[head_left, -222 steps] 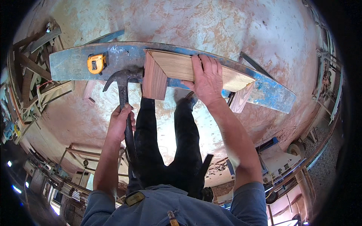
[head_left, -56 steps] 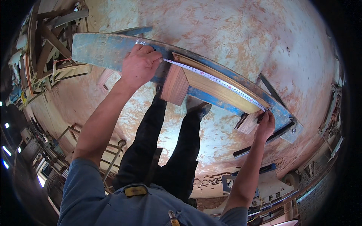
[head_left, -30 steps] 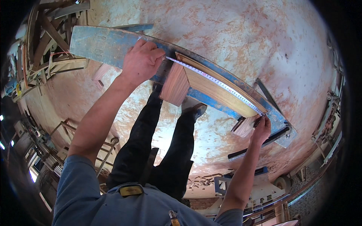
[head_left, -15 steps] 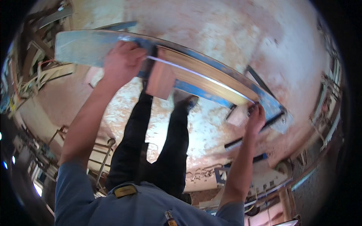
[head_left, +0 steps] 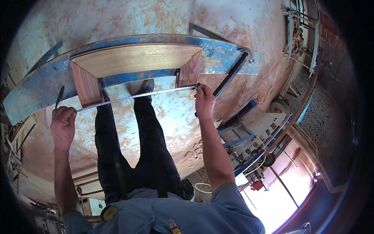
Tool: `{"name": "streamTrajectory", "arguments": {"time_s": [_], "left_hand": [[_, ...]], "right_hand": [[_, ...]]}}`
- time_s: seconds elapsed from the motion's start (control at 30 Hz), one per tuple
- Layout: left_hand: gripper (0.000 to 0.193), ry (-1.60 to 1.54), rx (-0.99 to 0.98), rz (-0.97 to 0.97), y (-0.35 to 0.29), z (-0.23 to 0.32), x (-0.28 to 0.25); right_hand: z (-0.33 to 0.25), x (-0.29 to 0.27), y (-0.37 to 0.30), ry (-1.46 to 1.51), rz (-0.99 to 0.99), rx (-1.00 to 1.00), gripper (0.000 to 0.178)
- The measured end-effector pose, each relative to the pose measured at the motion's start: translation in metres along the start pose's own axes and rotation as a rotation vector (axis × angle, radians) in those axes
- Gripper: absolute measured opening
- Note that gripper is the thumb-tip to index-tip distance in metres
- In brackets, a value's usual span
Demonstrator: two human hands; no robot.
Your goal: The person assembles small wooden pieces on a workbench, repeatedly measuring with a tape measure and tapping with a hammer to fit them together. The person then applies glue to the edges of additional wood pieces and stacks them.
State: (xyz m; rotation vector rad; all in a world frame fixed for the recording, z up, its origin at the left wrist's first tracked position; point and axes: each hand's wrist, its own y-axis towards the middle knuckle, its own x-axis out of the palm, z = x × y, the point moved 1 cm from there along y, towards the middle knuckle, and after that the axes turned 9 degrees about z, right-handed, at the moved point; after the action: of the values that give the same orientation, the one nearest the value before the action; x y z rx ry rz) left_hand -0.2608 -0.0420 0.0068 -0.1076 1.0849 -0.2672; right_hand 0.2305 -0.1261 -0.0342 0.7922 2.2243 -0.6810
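A thin pale measuring tape [head_left: 136, 95] is stretched between my hands. At its left end my left hand [head_left: 63, 124] is closed on it, with a dark curved strip [head_left: 60, 96] standing up beside the fingers. My right hand [head_left: 205, 102] pinches the other end at the corner of the right board. The tape runs across the near ends of two reddish striped boards, the left one [head_left: 86, 84] and the right one [head_left: 189, 69]. These meet a long light wooden board [head_left: 136, 59] at slanted corners, forming a three-sided frame on a worn blue bench [head_left: 222, 58].
A dark metal bar [head_left: 231, 74] slants off the bench's right end. Machinery with a pale bed [head_left: 261, 124] stands to the right, near a yellow hose [head_left: 201, 188]. My legs [head_left: 150, 132] are below the bench, over a stained floor [head_left: 163, 121].
The tape has come off the long board and now spans the near ends of the side boards. Both hands have moved nearer to me, and the view has turned.
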Motion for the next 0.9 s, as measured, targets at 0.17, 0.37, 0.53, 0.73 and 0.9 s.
{"name": "streamTrajectory", "arguments": {"time_s": [0.17,0.37,0.53,0.73,0.9], "left_hand": [[0.004,-0.046,0.023,0.105,-0.001,-0.001,0.001],[0.009,-0.014,0.079,0.138,0.003,-0.009,0.000],[0.005,0.033,0.023,0.116,0.008,-0.004,-0.004],[0.007,0.079,0.004,0.124,0.010,-0.003,-0.008],[0.008,0.065,0.011,0.153,0.010,-0.006,-0.007]], "right_hand": [[-0.007,0.003,0.003,-0.080,-0.044,0.050,0.017],[-0.011,-0.006,0.003,-0.190,-0.080,0.004,0.024],[-0.012,0.002,0.005,-0.082,-0.059,0.164,0.024],[-0.014,0.006,0.005,0.011,-0.070,0.206,0.022],[-0.014,0.005,0.005,-0.011,-0.094,0.206,0.022]]}}
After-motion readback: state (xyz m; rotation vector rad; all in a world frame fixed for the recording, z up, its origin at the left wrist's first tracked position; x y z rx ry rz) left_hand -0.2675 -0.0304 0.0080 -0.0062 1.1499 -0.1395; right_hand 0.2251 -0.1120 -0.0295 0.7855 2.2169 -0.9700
